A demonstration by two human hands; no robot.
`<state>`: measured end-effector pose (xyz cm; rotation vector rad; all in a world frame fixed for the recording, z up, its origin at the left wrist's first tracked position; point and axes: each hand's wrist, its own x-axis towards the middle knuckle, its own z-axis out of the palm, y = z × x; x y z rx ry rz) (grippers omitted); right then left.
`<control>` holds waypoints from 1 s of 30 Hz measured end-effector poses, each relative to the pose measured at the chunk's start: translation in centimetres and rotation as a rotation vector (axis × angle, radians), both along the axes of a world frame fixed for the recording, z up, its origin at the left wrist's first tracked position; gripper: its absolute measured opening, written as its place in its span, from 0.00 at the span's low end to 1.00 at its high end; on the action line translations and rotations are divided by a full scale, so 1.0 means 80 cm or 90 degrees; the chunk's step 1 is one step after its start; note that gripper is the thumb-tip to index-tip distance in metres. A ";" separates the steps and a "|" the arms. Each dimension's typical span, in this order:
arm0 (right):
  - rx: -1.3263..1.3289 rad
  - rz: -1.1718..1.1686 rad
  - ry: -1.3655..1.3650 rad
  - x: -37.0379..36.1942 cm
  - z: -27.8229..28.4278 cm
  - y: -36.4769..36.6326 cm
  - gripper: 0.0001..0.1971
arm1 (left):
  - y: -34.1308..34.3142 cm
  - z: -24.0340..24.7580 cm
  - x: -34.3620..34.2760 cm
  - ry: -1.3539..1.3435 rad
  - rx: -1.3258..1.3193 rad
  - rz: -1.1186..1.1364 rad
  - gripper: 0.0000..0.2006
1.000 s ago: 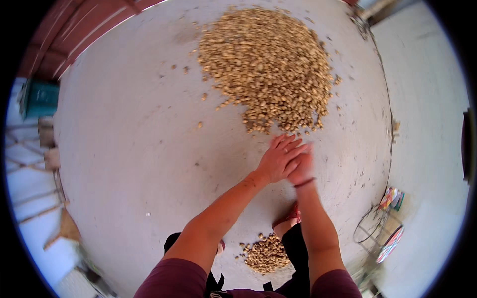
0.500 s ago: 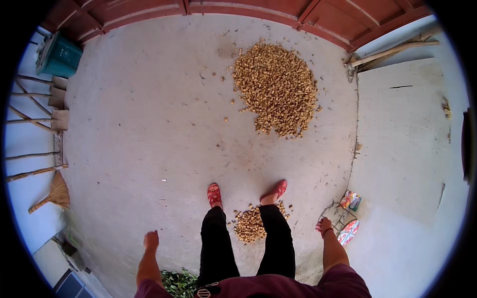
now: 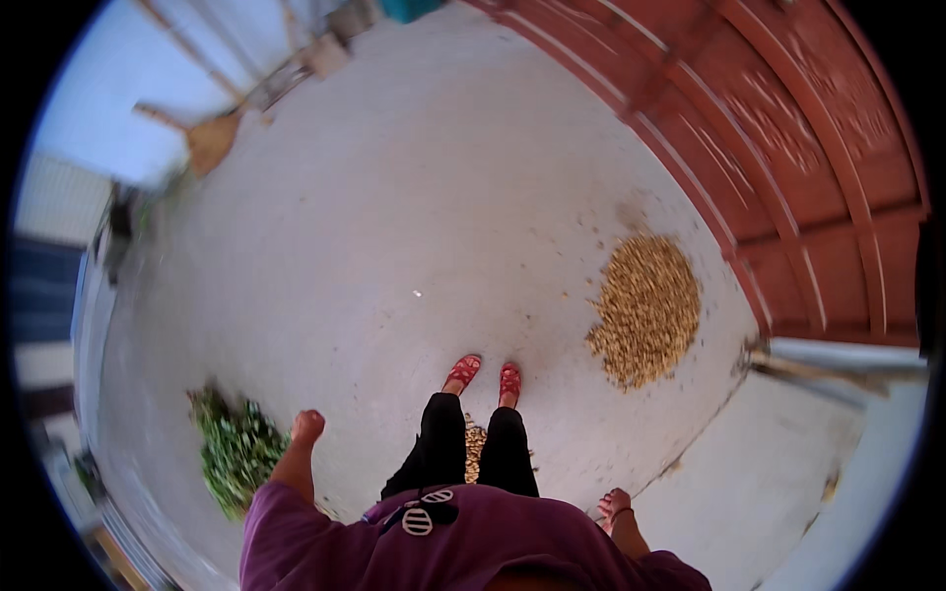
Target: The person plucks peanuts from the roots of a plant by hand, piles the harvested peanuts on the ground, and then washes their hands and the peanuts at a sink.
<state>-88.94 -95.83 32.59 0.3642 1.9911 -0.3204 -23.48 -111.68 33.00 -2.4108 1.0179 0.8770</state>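
My left hand hangs in the air over the concrete floor, fingers curled into a fist with nothing showing in it. Just left of it lies a heap of green leafy plants. My right hand is low on the right with its fingers bent; a small pale edge shows by the fingertips, but what it belongs to cannot be made out. A small heap of tan pods, which look like peanuts in their shells, shows between my legs. A much larger pile of the same pods spreads across the floor to the right.
A red panelled gate runs along the upper right. Wooden poles lean by the right wall. At the upper left, a broom and long-handled tools lean on the wall, near a teal bin. A tiny white scrap lies ahead.
I have turned to the left, so the gate and large pile have swung rightward. More of the leafy heap shows. The colourful wire-framed thing by my right hand is out of sight.
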 end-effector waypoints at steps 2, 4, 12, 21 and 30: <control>-0.009 0.055 -0.001 -0.022 -0.003 -0.049 0.08 | 0.029 0.015 0.005 0.053 -0.021 0.018 0.11; -0.010 0.119 0.008 -0.049 -0.001 -0.096 0.09 | 0.044 0.064 -0.029 0.056 -0.026 0.232 0.12; -0.093 0.401 0.054 -0.040 0.032 -0.293 0.12 | 0.311 0.041 -0.134 -0.041 -0.082 0.489 0.16; -0.149 0.679 0.013 0.102 0.016 -0.455 0.13 | 0.376 0.018 -0.196 0.187 -0.262 1.022 0.10; -0.213 1.346 0.084 0.410 0.055 -0.490 0.14 | 0.444 -0.039 -0.135 -0.123 -0.348 0.991 0.18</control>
